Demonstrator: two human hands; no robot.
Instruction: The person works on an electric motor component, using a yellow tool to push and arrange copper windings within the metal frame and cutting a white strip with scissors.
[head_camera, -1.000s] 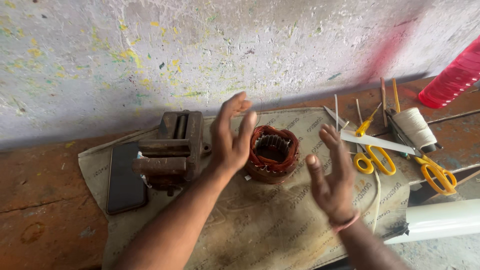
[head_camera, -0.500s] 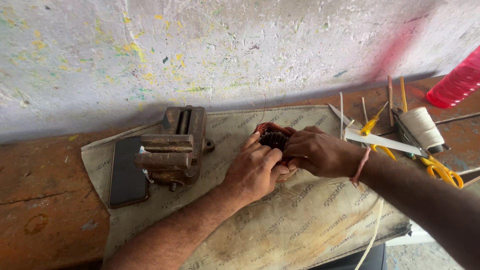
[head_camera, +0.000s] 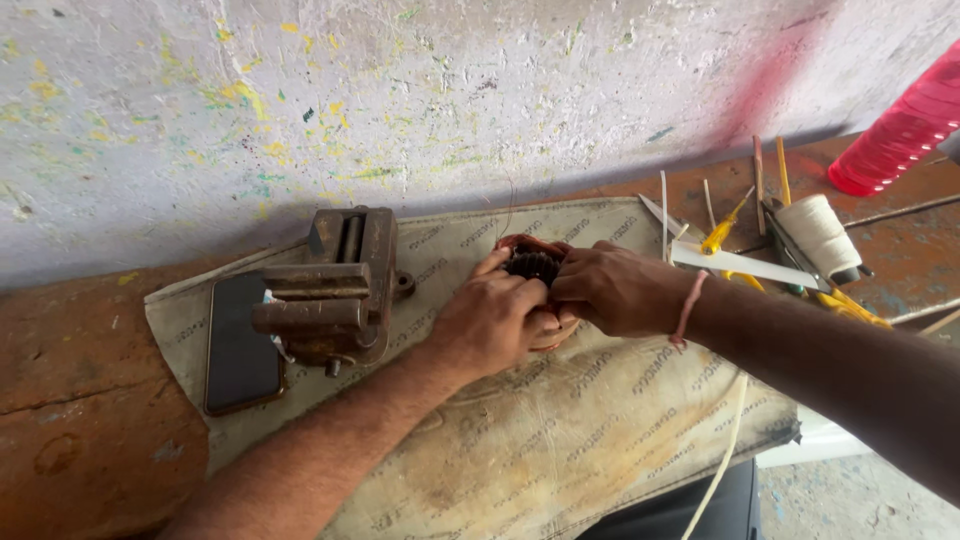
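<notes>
The left hand (head_camera: 492, 322) and the right hand (head_camera: 612, 290) are both closed around a small round motor stator (head_camera: 532, 262); its toothed dark core and reddish-brown copper windings show between the fingers, and the rest is covered by the hands; the stator rests near the middle of a worn beige woven cloth (head_camera: 560, 440), close to the cloth's rear edge; the left hand grips it from the near left side with fingers curled over the rim; the right hand grips it from the right with knuckles uppermost, and a pink band (head_camera: 688, 308) circles that wrist. The cloth is creased, stained and spread over a rust-brown bench top (head_camera: 70, 400) whose surface is pitted and rough; a heavy rusted metal bench vise (head_camera: 335, 290) of blocky shape stands on the cloth's left part; a flat black phone (head_camera: 240, 342) lies just beside it at the cloth's left edge. Toward the right rear corner of the bench lie a spool of white thread (head_camera: 818, 232), yellow-handled scissors (head_camera: 850, 305), thin sticks (head_camera: 760, 180) and a flat white strip (head_camera: 745, 264); a ribbed red plastic bottle (head_camera: 900, 130) lies at the far right edge. The rear wall (head_camera: 400, 90) is rough plaster with paint flecks.
</notes>
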